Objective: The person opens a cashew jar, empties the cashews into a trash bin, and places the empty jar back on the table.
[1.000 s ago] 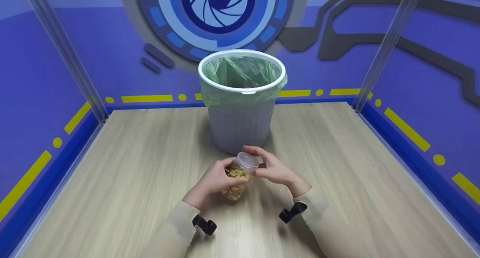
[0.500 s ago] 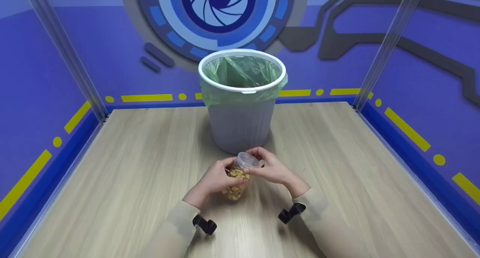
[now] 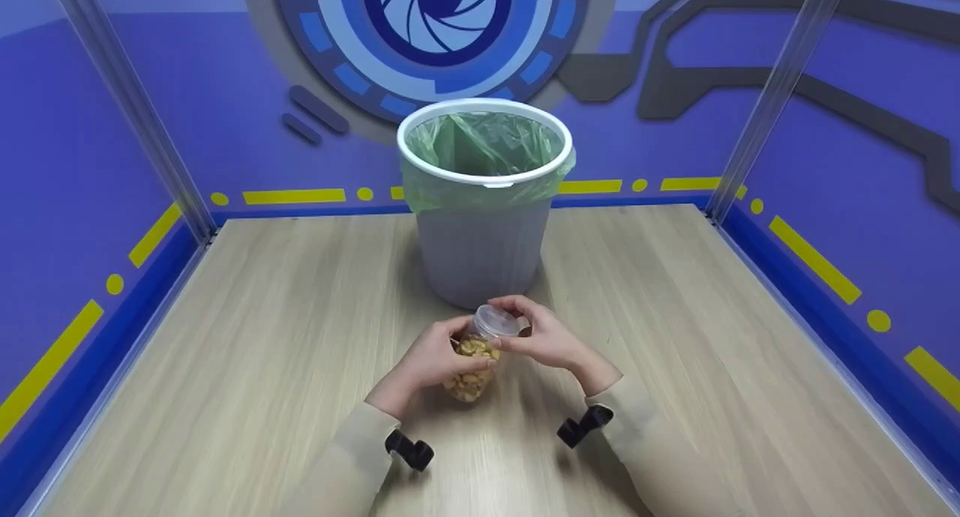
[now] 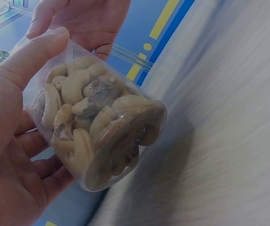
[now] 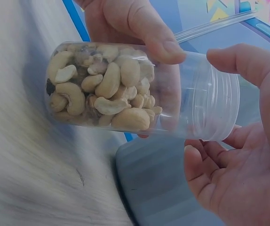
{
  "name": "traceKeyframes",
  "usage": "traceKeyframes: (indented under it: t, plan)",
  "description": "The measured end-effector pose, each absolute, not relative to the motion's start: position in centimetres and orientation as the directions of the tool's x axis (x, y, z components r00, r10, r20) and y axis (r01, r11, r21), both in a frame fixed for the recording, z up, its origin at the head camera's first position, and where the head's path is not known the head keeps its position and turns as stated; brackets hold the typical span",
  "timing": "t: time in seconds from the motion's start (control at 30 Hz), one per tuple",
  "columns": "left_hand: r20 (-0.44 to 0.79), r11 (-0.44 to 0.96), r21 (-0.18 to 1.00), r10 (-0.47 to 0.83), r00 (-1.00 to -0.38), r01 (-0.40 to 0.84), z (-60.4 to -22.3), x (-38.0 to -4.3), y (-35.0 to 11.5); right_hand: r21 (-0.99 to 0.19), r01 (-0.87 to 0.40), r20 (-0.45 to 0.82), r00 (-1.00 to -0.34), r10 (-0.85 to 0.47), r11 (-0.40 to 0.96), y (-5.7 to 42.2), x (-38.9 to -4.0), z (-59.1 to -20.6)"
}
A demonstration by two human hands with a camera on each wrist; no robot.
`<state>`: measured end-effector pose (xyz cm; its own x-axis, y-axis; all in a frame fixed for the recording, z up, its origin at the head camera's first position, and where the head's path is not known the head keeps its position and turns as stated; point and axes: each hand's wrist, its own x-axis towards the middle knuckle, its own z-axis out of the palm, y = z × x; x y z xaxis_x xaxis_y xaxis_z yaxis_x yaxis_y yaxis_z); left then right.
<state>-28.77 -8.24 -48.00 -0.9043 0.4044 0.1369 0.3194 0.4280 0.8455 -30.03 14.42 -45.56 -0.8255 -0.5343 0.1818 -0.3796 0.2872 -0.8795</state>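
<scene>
A clear plastic jar [image 3: 474, 378] of cashews is tilted over the wooden table, its lidded top leaning away to the right. My left hand [image 3: 437, 358] grips its body, thumb on the near side and fingers behind. Around the clear lid [image 3: 496, 320] curls my right hand [image 3: 551, 338], thumb at the near edge and fingers at the far side. Through the wall in the left wrist view, some cashews [image 4: 78, 87] show dark grey patches. Loose nuts [image 5: 109, 89] fill the lower part of the jar in the right wrist view, while its neck holds none.
Just beyond the hands stands a grey trash bin [image 3: 480, 247] with a white rim, lined with a green bag [image 3: 491, 138]. Blue printed panels [image 3: 225, 112] wall the table [image 3: 300, 299] at the back and both sides. Black clips sit on both sleeves.
My right thumb has slid left along the near edge of the lid, and the right fingers have shifted slightly around it. The left hand and jar stay in place.
</scene>
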Motion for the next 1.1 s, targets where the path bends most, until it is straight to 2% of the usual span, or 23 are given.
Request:
traceKeyframes:
  t: [0.83,1.1]
  plan:
    - [0.126,0.429,0.844,0.423,-0.897,0.321,-47.78,-28.66,-8.39,-0.914,-0.377,0.218,-0.769,-0.601,0.151,14.62,-30.09,-45.5]
    - [0.125,0.436,0.841,0.419,-0.899,0.32,-47.74,-28.63,-8.42,-0.918,-0.369,0.215,-0.771,-0.599,0.145,14.67,-30.12,-45.56]
